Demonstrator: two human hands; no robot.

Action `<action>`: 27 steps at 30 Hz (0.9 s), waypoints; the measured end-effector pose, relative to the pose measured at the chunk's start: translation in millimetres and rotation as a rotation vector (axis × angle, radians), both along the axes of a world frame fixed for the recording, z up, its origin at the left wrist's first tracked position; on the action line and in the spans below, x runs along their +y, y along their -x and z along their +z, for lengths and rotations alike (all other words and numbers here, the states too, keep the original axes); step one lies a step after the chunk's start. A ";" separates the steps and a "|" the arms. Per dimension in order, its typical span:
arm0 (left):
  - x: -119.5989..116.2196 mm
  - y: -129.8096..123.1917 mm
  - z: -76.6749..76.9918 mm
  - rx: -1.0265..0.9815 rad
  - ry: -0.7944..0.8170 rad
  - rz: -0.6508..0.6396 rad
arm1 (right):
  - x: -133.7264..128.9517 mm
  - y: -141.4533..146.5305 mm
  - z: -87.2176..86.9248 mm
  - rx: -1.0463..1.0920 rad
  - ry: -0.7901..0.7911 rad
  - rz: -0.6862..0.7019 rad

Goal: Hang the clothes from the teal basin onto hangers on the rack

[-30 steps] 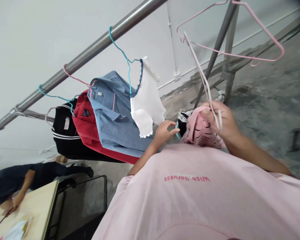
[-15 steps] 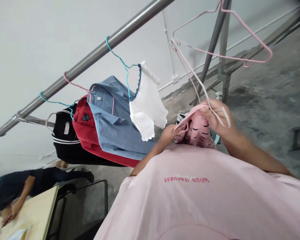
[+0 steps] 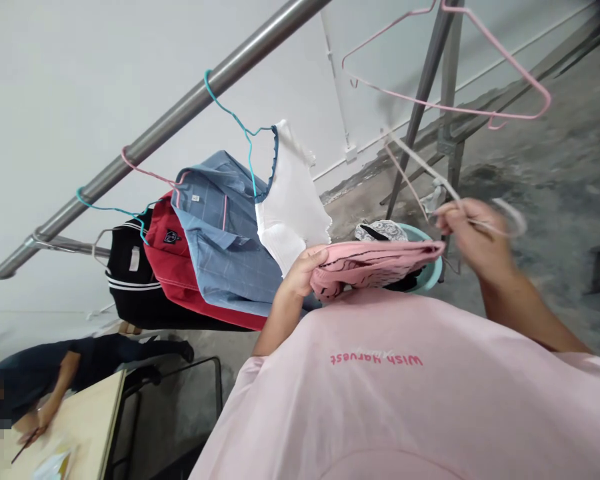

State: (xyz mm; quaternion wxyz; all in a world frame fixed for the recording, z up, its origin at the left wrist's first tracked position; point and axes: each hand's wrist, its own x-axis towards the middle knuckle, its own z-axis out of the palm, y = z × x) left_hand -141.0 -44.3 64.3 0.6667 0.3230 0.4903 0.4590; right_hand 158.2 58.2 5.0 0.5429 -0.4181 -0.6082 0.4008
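Below the rail [image 3: 180, 120], your left hand [image 3: 300, 273] grips the pink garment [image 3: 375, 261]; your right hand [image 3: 473, 237] pinches its thin strap [image 3: 420, 167].

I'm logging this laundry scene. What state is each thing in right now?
Left hand: gripping pink garment.
Pink garment: held flat, off hanger.
Right hand: holding a hanger.
Held hanger: bare.
Pink hanger: bare, by the rail.
Blue shirt: hung.
White top: hung.

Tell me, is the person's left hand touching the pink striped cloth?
Touching. The head view shows the left hand gripping one end of the pink striped cloth, fingers curled over its edge.
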 end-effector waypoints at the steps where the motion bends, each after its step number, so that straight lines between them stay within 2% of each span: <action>1: 0.4 -2.9 1.9 0.005 -0.003 0.000 | 0.3 -1.8 6.9 0.113 -0.037 -0.026; 5: 5.8 -12.2 3.2 0.018 0.013 -0.035 | 0.7 -7.5 46.0 0.536 -0.272 -0.045; 8: 9.9 -14.9 2.7 0.040 0.030 -0.064 | -2.6 -10.5 69.2 0.701 -0.206 0.112; 10: 11.9 -15.0 2.5 0.062 0.014 -0.039 | -5.8 -10.0 76.1 0.776 -0.136 0.233; 12: 12.9 -14.5 2.7 0.076 -0.018 -0.022 | -8.4 -5.5 76.3 0.825 -0.092 0.291; 15: 12.3 -14.7 4.4 0.071 -0.050 -0.016 | -8.5 10.0 65.2 0.845 -0.037 0.374; 17: 11.0 -15.5 6.5 0.082 -0.059 0.018 | -5.4 24.9 48.4 0.813 0.003 0.493; 19: 10.1 -14.9 8.2 0.115 -0.083 0.072 | -0.2 39.7 24.4 0.655 0.043 0.647; 21: 10.7 -11.0 7.8 0.151 -0.130 0.151 | 5.4 49.9 -1.6 0.408 0.083 0.782; 23: 12.9 -2.6 4.7 0.174 -0.175 0.253 | 9.5 51.5 -20.5 0.223 0.110 0.860; 25: 15.6 8.2 -0.4 0.189 -0.209 0.351 | 11.3 43.9 -24.9 0.155 0.129 0.873; 27: 17.3 17.3 -4.8 0.189 -0.223 0.416 | 11.0 30.6 -14.3 0.137 0.126 0.841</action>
